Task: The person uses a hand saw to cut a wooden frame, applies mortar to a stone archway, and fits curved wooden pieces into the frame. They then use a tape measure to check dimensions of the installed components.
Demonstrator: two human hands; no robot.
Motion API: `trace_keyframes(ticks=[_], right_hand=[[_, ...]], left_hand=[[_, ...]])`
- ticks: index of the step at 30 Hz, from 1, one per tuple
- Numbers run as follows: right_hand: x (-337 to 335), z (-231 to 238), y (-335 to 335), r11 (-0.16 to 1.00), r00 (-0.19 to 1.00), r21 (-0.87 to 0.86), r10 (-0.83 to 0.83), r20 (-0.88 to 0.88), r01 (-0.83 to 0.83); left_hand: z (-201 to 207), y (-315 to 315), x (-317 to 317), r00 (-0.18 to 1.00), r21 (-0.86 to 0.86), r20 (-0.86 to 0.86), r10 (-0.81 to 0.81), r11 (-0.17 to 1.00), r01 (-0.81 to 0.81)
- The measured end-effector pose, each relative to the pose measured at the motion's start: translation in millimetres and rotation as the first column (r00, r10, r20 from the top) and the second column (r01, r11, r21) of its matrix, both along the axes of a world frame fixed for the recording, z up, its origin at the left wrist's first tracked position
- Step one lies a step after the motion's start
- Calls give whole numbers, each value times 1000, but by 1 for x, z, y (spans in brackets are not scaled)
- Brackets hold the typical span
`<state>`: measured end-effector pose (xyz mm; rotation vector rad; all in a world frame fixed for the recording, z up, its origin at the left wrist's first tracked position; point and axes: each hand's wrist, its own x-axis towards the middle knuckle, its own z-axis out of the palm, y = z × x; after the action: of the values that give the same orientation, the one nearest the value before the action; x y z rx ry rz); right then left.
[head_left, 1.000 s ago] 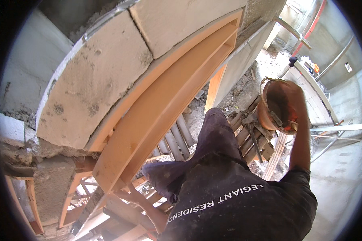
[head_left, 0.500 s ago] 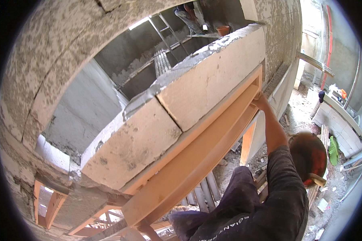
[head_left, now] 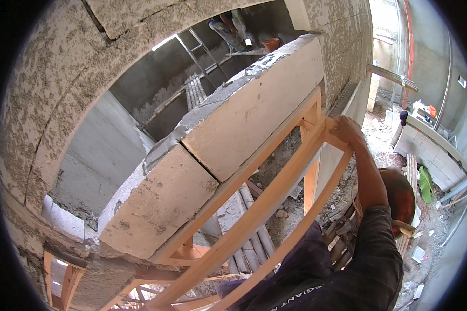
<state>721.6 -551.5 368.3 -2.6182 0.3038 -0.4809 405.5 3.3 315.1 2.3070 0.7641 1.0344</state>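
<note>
fingers of right hand [head_left: 346, 129] curled over wooden arch frame [head_left: 275, 199], tips hidden; left hand out of view

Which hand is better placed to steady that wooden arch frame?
Cannot tell: neither of the wearer's own hands shows. The only hand on the wooden frame is a helmeted co-worker's, gripping its upper end.

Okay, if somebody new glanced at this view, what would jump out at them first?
Probably the two pale concrete blocks running diagonally across the middle, resting on a curved orange wooden frame inside a rough plastered arch. At the right, a person in a dark shirt and a reddish-brown hard hat grips the top end of the frame with one hand. Whose hand it is, left or right, cannot be told.
</note>
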Motion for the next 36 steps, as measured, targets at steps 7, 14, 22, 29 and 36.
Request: trace_keyframes(ticks=[7, 14, 22, 29, 36], right_hand=[[7, 35, 14, 999, 985, -27, -27, 172, 32], [103, 106, -201, 986, 748, 164, -123, 652, 19], [191, 214, -166, 863, 772, -263, -200, 604, 430], [193, 221, -86, 944, 771, 285, -303, 560, 164], [260, 227, -202, 958, 678, 183, -287, 677, 223]], left_hand=[[94, 21, -84, 985, 3, 135, 106, 994, -108], [143, 94, -87, 781, -77, 515, 353, 927, -368], [246, 90, -10, 412, -130, 889, 200, 973, -193], [261, 94, 16, 437, -124, 867, 238, 954, -273], [251, 86, 59, 496, -186, 842, 211, 978, -99]])
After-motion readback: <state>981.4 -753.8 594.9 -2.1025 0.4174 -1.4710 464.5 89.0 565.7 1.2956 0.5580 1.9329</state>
